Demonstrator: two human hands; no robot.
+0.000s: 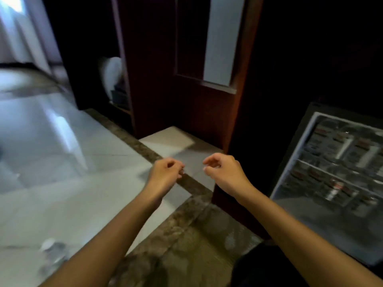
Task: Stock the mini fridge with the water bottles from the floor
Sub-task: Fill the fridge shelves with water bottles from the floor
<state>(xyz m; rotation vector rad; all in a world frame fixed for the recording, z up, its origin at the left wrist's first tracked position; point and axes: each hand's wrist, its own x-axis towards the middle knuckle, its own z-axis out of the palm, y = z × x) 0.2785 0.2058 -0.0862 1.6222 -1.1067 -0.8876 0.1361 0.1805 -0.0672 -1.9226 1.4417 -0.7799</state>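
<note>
The frame is blurred by motion. My left hand (165, 169) and my right hand (220, 167) hover side by side above the floor, both empty with fingers loosely curled. A clear water bottle with a white cap (51, 252) stands on the pale floor at lower left, partly hidden behind my left forearm. The mini fridge (294, 162) sits at the right with its front open, and several bottles with red labels (339, 162) fill its shelves. Both hands are left of the fridge and apart from any bottle.
A dark red wooden cabinet (186, 112) with a pale panel stands straight ahead. A speckled brown stone strip (149, 152) crosses the pale tiled floor. A white round object (113, 73) sits in a dark recess at the left.
</note>
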